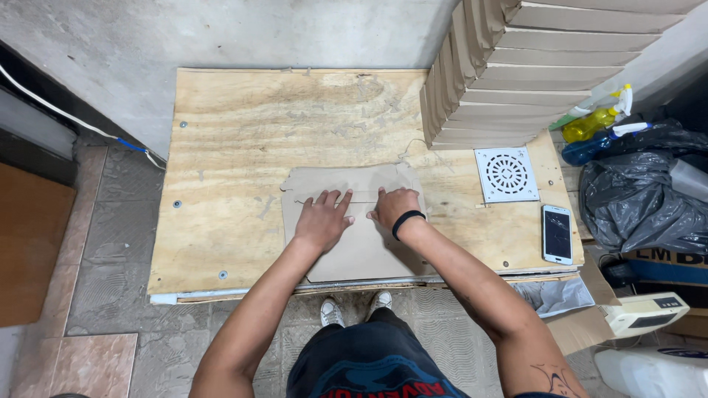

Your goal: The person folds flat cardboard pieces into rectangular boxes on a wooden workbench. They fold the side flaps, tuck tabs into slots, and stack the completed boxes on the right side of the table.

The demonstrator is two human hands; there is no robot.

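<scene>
A flat brown cardboard blank (359, 250) with flaps lies on the plywood table (236, 147), near its front edge. My left hand (323, 218) presses flat on the cardboard, fingers spread toward a fold line. My right hand (394, 206), with a black band on the wrist, rests beside it, fingers curled on the same fold. The two hands sit a few centimetres apart. Neither hand lifts anything.
A tall stack of folded cardboard boxes (509, 74) stands at the table's back right. A white drain grate (507, 174) and a phone (557, 234) lie on the right side. Spray bottles (597, 121), a black bag (638, 199) and boxes crowd the right. A grey wall stands behind.
</scene>
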